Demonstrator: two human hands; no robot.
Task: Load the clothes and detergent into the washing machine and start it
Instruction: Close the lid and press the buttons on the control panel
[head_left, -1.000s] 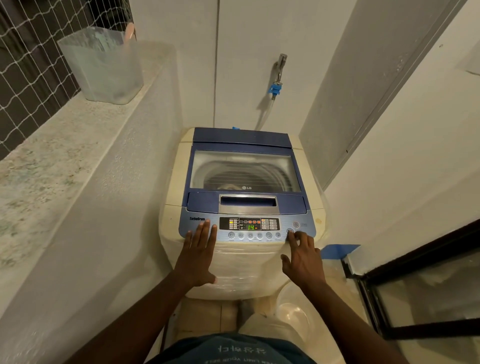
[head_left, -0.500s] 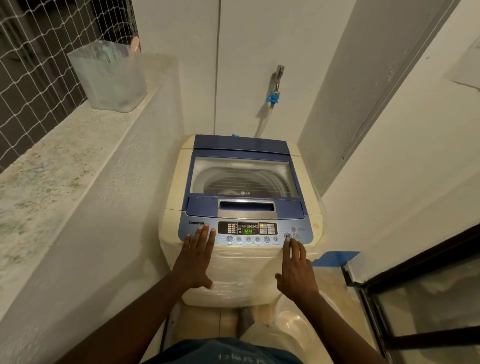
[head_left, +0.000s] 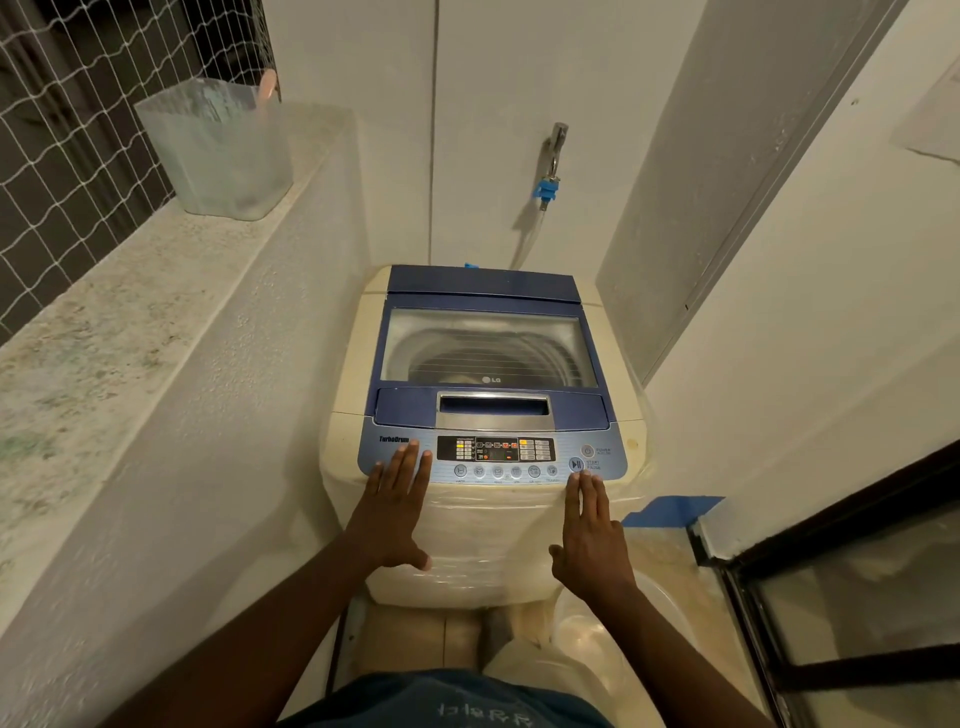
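Observation:
A cream top-loading washing machine (head_left: 483, 540) with a blue lid stands against the back wall. Its lid (head_left: 488, 345) is down, and the drum shows through the window. The control panel (head_left: 496, 449) has small lit indicators. My left hand (head_left: 397, 506) lies flat, fingers together, with its fingertips on the panel's left end. My right hand (head_left: 589, 527) is flat too, its fingertips just below the start/pause button (head_left: 575, 464). Neither hand holds anything. Clothes and detergent are not visible.
A marble ledge (head_left: 104, 332) runs along the left and carries a translucent plastic bin (head_left: 218, 150). A tap with a blue connector (head_left: 548, 179) is on the back wall. A black-framed glass door (head_left: 841, 597) stands at the right. A clear plastic tub (head_left: 582, 670) sits on the floor.
My right hand's fingertips have slid back off the start/pause button. The green digits on the display have gone out. The view has tilted up slightly.

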